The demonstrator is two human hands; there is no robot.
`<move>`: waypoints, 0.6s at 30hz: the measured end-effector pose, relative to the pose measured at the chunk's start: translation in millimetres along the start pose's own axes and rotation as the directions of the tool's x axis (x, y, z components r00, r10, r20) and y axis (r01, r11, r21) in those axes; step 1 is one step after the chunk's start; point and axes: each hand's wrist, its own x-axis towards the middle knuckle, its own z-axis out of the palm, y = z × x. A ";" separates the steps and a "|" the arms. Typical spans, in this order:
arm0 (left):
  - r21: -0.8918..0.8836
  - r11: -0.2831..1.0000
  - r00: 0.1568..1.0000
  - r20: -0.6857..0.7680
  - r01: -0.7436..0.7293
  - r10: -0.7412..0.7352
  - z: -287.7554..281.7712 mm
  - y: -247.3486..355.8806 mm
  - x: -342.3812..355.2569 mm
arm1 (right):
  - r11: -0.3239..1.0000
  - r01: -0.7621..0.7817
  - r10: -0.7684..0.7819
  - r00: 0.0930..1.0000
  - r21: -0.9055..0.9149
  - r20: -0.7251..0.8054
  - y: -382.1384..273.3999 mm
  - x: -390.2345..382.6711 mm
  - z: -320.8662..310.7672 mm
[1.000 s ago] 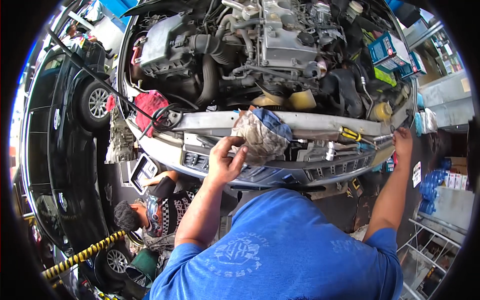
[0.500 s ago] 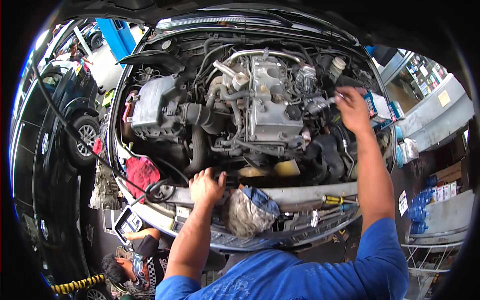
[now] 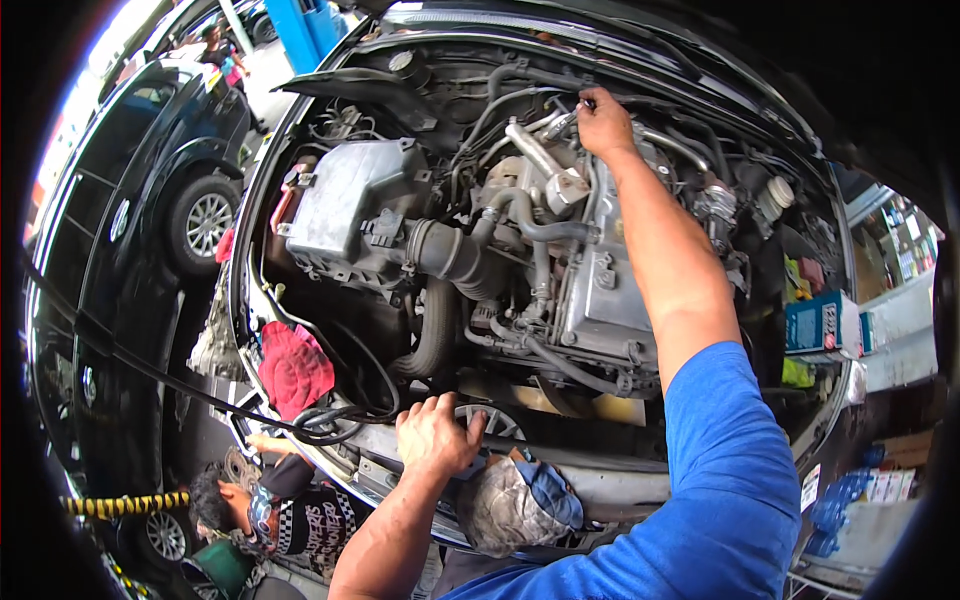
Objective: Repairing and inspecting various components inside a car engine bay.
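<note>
My right hand (image 3: 606,124) reaches to the back of the engine bay, beside metal pipes (image 3: 545,160) and hoses, its fingers curled on a small metal tool, mostly hidden. My left hand (image 3: 437,436) lies open on the front cross member (image 3: 625,485), fingers bent slightly over its edge. Just below that hand sits a grimy cloth bundle (image 3: 505,510) with blue fabric. A red rag (image 3: 295,368) and looped black hose lie at the front left corner. The silver engine cover (image 3: 603,305) is under my right forearm, and the grey airbox (image 3: 355,195) is to its left.
Blue-green boxes (image 3: 818,325) sit at the bay's right side. A co-worker (image 3: 240,500) crouches at lower left beside a green bucket (image 3: 215,565). A black vehicle (image 3: 120,220) stands at left, a person (image 3: 222,60) behind it. Water bottles (image 3: 830,510) are at lower right.
My right hand has moved from the front right edge up and leftward to the engine's rear. My left hand has left the cloth bundle and now rests on the cross member.
</note>
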 end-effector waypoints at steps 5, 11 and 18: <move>0.006 1.000 1.000 -0.021 0.008 -0.008 -1.7 -6.5 -3.1 | 0.993 0.122 -0.122 0.992 0.002 -0.031 -7.9 9.2 35.0; -0.002 1.000 0.999 -0.042 -0.024 0.024 0.8 -6.0 -0.5 | 0.922 0.386 -0.385 0.923 -0.042 0.026 4.4 19.8 42.3; -0.002 0.999 0.999 -0.036 -0.032 0.032 0.6 -6.7 -1.7 | 0.997 -0.049 0.042 0.990 0.052 0.135 13.3 8.9 50.1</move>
